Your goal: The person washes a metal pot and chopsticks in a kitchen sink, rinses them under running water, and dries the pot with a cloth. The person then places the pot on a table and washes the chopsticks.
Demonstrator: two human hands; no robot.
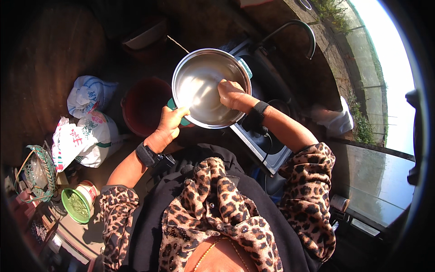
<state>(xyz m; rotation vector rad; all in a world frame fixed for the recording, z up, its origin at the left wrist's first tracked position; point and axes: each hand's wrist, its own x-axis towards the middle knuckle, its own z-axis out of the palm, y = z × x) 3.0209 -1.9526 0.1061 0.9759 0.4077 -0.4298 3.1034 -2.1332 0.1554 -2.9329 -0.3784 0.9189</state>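
Observation:
A round stainless steel pot (210, 112) is held up in front of me, its inside shiny with glare. My left hand (170, 120) grips the pot at its green handle (184, 121), with the thumb over the rim. A second teal handle (245, 67) shows on the far right side. My right hand (232, 93) is inside the pot, its fingers curled near the inner wall. The palm is turned away, so whether anything is in it is hidden. Wrist straps with small devices are on both my wrists.
A metal sink (273, 163) with a curved black faucet (311, 37) stands to the right. On the left are a red bucket (144, 105), white printed bags (98, 136), a woven basket (39, 173) and a green bowl (76, 205) with green pieces. A stick pokes out behind the pot.

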